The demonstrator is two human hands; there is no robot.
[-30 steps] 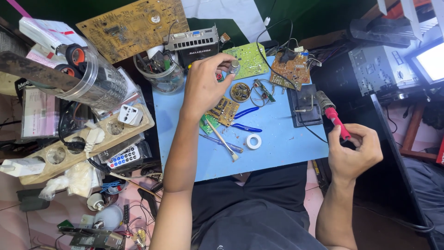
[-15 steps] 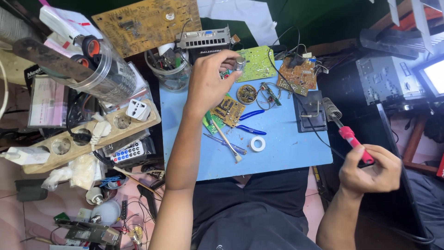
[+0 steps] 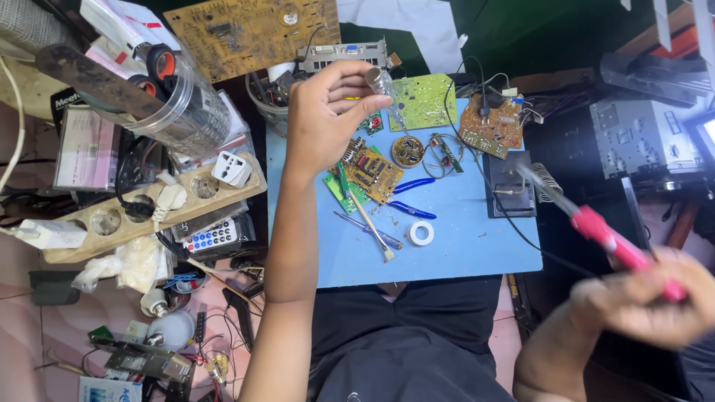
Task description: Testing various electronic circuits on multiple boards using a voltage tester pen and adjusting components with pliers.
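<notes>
From the head view, the left hand [image 3: 328, 112] was raised over the far part of the blue work surface [image 3: 462, 246], its fingers curled shut around a small clear glass-like tube with a thin metal tip [image 3: 386, 91] pointing down toward the boards; what the tube was exactly could not be told. The right hand [image 3: 655, 305], blurred at about 4 o'clock and off the surface's edge, was closed around the pink handle of a soldering iron [image 3: 625, 249], its metal shaft aimed up toward the black iron stand with a coiled holder [image 3: 514, 186].

As a judgement, the work looked to be midway: both tools were in hand, yet neither touched a board. The yellow-brown circuit board [image 3: 372, 173] lay at the surface's centre, apart from both hands, with a small round coil part [image 3: 407, 151] just beside it at 1 o'clock. A green circuit board [image 3: 424, 100] lay at 12 o'clock, and an orange-brown board with wires [image 3: 491, 123] at 2 o'clock.

Blue-handled pliers [image 3: 413, 197], a small brush [image 3: 369, 223] and a white tape roll [image 3: 421, 233] lay near the centre. A wooden power strip [image 3: 149, 208] sat at 9 o'clock.
</notes>
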